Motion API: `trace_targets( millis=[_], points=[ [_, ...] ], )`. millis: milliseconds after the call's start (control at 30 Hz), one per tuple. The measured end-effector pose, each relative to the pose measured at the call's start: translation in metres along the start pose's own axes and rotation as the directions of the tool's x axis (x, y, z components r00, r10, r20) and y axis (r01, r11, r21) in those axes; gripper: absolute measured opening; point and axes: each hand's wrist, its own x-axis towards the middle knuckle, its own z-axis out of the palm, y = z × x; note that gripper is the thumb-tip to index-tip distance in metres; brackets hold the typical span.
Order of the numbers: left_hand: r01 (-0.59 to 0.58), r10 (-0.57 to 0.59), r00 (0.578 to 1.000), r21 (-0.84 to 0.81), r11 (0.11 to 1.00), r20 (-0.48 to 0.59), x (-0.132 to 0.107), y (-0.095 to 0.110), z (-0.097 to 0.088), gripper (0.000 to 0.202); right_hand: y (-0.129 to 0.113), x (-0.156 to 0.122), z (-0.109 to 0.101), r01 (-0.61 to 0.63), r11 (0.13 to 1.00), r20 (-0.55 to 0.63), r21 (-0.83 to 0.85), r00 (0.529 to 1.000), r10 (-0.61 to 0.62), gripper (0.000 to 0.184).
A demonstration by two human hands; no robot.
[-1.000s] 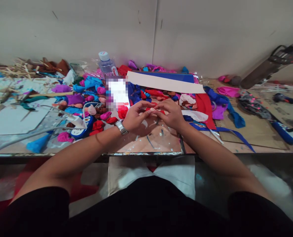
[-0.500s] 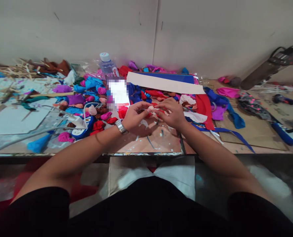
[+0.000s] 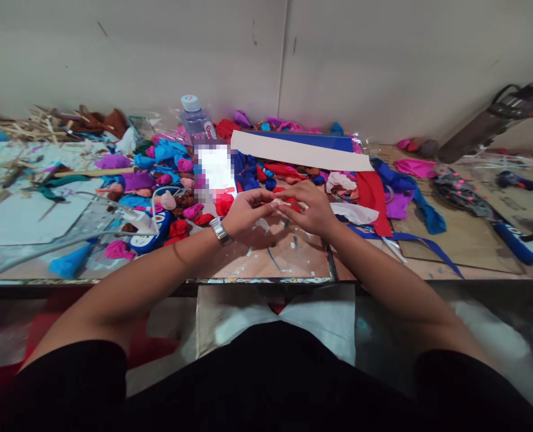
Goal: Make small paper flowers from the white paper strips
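Note:
Between the fingertips of both hands is a small piece of pale pink crepe paper [image 3: 277,204], mostly covered by the fingers. My left hand [image 3: 247,214], with a metal watch [image 3: 221,231] on its wrist, is closed on the piece from the left. From the right, my right hand [image 3: 310,210] pinches the same piece, and its tips meet those of the left. A strip of white paper [image 3: 354,213] lies just right of my right hand, beside a hanging red strip [image 3: 374,201]. Close behind my left hand is a lit phone [image 3: 216,171].
Crumpled coloured paper pieces [image 3: 167,156] cover the table's middle and left. A bottle [image 3: 195,120] stands at the back, near a long pale strip [image 3: 300,151]. Pliers [image 3: 50,193] and a white cable [image 3: 81,238] lie left; a blue glue gun or similar tool [image 3: 520,243] is right.
My fingers have drawn closer together around the pale pink piece, and the right fingertips have come slightly down. Less of the piece shows now. The things on the table look unmoved.

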Motion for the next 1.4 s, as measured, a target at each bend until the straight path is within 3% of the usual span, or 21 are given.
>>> trace_targets(
  millis=[200,333,600,1000,1200,1400],
  points=[
    [0.01,-0.008,1.0,-0.109,0.994,0.016,0.0,0.0003,0.0032,0.052,-0.0001,0.0008,-0.0003,0.023,1.0,-0.004,0.015,1.0,-0.023,0.025],
    [0.054,-0.058,0.998,-0.177,0.983,-0.013,-0.0003,0.0013,0.0048,0.048,-0.0036,0.0021,-0.0045,-0.026,1.0,-0.038,0.009,0.999,0.027,0.026],
    [0.092,-0.09,0.993,-0.031,0.995,0.073,-0.0011,0.0021,0.0032,0.046,-0.003,0.0014,-0.0032,-0.041,0.999,-0.028,0.011,0.999,0.041,0.025],
    [0.168,-0.163,0.986,-0.223,0.96,0.04,-0.0019,-0.0006,0.0049,0.039,-0.0076,0.0019,-0.005,-0.059,0.997,-0.037,0.051,0.997,0.061,0.025],
    [0.216,-0.214,0.976,-0.211,0.953,0.036,0.0004,-0.0005,0.0069,0.042,-0.0067,0.0017,-0.0041,-0.026,0.998,-0.036,0.054,0.999,0.028,0.023],
    [0.236,-0.228,0.972,-0.202,0.951,0.062,0.001,0.0006,0.0073,0.042,-0.0042,0.002,-0.0039,-0.092,0.985,-0.044,0.148,0.994,0.099,0.026]
  ],
)
